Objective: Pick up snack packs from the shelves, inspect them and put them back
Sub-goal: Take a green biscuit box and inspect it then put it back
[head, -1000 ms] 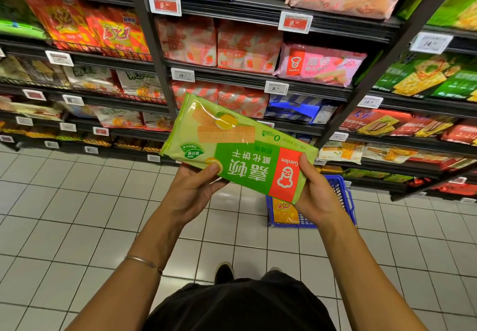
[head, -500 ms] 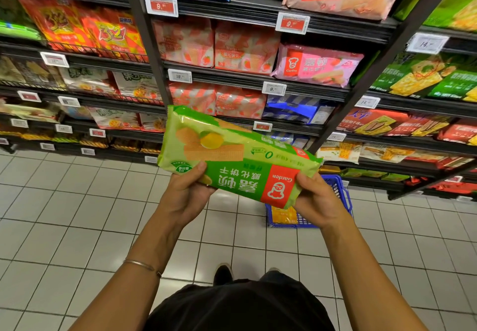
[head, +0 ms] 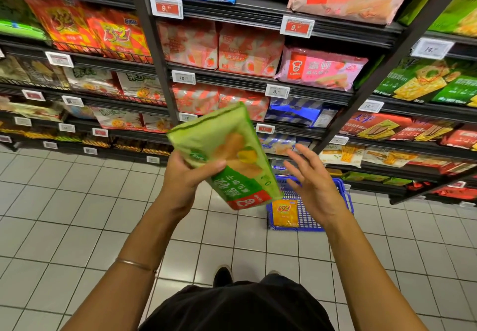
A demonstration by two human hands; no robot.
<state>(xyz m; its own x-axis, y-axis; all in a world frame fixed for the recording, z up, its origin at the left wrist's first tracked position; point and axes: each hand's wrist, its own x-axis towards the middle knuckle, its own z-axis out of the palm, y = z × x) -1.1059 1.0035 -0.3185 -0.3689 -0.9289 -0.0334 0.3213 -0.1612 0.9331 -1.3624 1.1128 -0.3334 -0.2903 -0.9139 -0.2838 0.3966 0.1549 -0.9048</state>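
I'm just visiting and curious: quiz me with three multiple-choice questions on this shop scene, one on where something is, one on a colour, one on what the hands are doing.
1. Where is the blue basket?
A. on the tiled floor by the shelves
B. on the top shelf
C. hanging from an arm

2. What is the main colour of the held snack pack?
A. blue
B. green
C. black

3. Which hand has a grip on the pack?
A. both
B. right hand only
C. left hand only

Answers: 1 A, it sits on the tiles. 2 B, green with a red corner. 3 C, the left hand holds it while the right hand is spread open beside it.
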